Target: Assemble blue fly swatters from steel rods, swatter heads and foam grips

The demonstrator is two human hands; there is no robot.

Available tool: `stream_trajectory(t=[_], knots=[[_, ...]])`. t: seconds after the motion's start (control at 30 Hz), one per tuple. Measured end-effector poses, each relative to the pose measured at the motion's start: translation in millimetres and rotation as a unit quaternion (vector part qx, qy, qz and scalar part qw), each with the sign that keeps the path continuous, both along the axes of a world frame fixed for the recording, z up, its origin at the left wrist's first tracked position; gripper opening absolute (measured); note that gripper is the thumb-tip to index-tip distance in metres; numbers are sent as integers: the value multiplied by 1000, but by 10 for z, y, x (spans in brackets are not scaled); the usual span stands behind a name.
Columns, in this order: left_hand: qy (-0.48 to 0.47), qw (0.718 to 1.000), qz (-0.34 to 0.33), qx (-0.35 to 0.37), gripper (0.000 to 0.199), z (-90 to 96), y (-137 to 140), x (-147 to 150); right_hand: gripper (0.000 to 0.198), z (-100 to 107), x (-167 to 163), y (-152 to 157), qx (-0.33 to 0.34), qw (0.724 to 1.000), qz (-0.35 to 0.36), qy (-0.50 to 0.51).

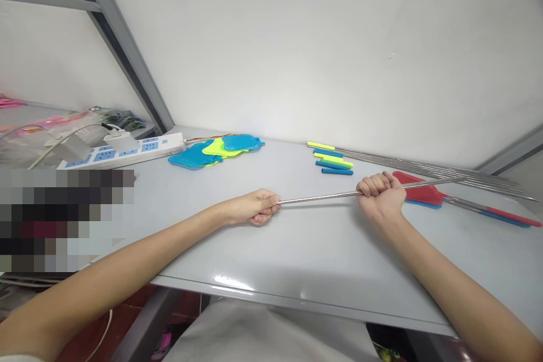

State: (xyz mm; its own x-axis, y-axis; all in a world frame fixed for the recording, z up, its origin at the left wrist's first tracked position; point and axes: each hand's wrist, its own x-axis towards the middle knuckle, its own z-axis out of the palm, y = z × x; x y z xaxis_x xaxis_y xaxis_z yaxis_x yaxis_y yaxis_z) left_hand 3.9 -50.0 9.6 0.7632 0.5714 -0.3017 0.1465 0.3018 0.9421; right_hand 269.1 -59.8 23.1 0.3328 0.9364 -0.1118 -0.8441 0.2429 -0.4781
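Between my two hands a thin metal rod (318, 199) stretches sideways above the grey table. My left hand (259, 207) pinches its left end, while my right hand (382, 195) wraps round it farther along. The rod's right part sticks out past my right fist, over a red fly swatter head (418, 188). Behind my right hand lie several short blue and yellow grip sleeves (335, 162). Blue and yellow swatter heads (224, 148) lie in an overlapping pile beyond my left hand.
Several loose metal rods (424, 165) lie along the wall at the right. A white power strip (139, 150) with plugs and cables stands at the left, near a grey metal post (127, 39). The table's front edge (297, 311) runs before my lap.
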Motion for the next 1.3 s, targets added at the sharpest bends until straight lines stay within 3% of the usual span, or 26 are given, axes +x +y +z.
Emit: stream_trajectory(t=[0.53, 0.83, 0.97, 1.3], knots=[[24, 1000, -5, 6, 31, 26, -10, 8, 34, 40, 14, -11, 41, 999, 27, -15], [39, 999, -3, 34, 34, 20, -30, 20, 34, -5, -21, 4, 13, 1000, -5, -8], [50, 996, 11, 68, 33, 32, -61, 34, 31, -15, -42, -1, -30, 999, -36, -1], [178, 967, 6, 183, 35, 101, -152, 86, 28, -99, -176, -28, -102, 993, -44, 49]])
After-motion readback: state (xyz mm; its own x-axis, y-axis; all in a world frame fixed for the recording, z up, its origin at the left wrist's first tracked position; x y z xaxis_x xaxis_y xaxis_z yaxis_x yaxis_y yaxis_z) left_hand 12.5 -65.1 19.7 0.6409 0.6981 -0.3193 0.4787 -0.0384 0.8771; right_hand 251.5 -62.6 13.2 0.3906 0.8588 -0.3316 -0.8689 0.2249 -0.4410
